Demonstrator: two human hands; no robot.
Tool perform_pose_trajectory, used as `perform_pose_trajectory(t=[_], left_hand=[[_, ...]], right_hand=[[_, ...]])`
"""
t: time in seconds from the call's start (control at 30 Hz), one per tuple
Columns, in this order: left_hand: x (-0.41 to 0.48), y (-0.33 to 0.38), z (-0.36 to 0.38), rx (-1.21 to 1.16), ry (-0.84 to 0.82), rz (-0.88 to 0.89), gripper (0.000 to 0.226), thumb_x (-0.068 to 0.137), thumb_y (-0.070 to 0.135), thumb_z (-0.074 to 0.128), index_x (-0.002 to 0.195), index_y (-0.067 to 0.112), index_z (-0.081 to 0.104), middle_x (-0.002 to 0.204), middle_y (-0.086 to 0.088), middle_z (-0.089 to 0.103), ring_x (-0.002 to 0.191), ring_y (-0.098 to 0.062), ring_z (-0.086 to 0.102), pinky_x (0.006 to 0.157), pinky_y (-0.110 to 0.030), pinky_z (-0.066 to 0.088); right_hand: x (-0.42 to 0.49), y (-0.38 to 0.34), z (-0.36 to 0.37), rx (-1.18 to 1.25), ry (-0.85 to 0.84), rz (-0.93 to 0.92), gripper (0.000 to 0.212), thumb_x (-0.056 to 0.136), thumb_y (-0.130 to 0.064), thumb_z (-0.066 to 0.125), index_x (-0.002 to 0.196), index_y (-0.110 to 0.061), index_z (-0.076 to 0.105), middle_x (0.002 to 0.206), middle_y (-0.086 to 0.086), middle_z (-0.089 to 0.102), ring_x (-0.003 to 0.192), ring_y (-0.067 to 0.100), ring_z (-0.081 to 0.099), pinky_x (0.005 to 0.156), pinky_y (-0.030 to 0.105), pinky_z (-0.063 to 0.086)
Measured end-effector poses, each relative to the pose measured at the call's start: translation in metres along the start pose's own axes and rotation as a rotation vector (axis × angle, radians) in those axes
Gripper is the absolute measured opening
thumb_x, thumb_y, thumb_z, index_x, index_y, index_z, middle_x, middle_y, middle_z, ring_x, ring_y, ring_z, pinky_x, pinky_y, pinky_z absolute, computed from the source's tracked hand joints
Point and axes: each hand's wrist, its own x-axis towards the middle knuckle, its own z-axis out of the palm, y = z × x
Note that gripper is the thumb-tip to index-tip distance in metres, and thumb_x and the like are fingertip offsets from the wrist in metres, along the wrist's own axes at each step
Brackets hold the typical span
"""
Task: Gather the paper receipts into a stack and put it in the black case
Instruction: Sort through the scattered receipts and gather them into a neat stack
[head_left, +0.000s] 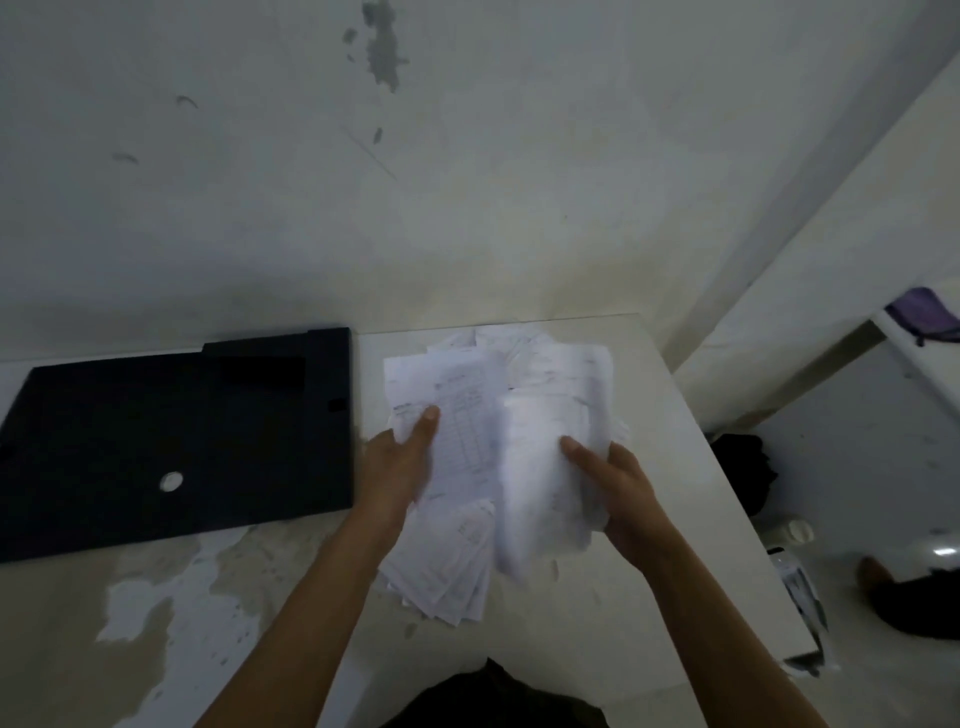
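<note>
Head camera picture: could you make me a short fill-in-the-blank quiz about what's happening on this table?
1. Both hands, the left hand and the right hand, hold loose paper ____.
2. The black case lies to the ____ of the paper receipts.
3. The case rests on the ____ table.

Missing words: receipts; left; white

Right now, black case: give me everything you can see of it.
The black case is a flat, matte black rectangular folder, lying closed on the white table to the left of the receipts, its far edge near the wall. A stepped flap or raised band runs along its far and right sides, with a small notch on the right strip. A small round pale spot, perhaps a button or hole, sits on its face. Neither hand touches it; the left hand is just beside its right edge.
</note>
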Motion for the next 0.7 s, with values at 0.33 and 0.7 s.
perform_pose_trajectory(t=[0.33, 0.7], left_hand=[[-0.015, -0.021, 0.046, 0.117, -0.190, -0.077, 0.103, 0.063, 0.083, 0.050, 0.145, 0.022, 0.032, 0.143, -0.006, 0.048, 0.122, -0.027, 0.052, 0.103, -0.049, 0.044], [-0.006, -0.076, 0.019, 0.498, -0.224, 0.030, 0.032, 0.086, 0.017, 0.069, 0.115, 0.008, 0.061, 0.108, -0.011, 0.068, 0.101, -0.023, 0.064, 0.087, -0.032, 0.052]], right_hand=[[0.006, 0.039, 0.043, 0.075, 0.154, 0.106, 0.049, 0.088, -0.026, 0.070, 0.130, -0.023, 0.045, 0.121, -0.004, 0.059, 0.114, 0.023, 0.058, 0.101, 0.050, 0.049], [-0.007, 0.078, 0.016, -0.296, 0.006, -0.062, 0.032, 0.092, -0.008, 0.062, 0.118, -0.027, 0.065, 0.115, -0.003, 0.072, 0.107, 0.010, 0.068, 0.091, 0.035, 0.057]])
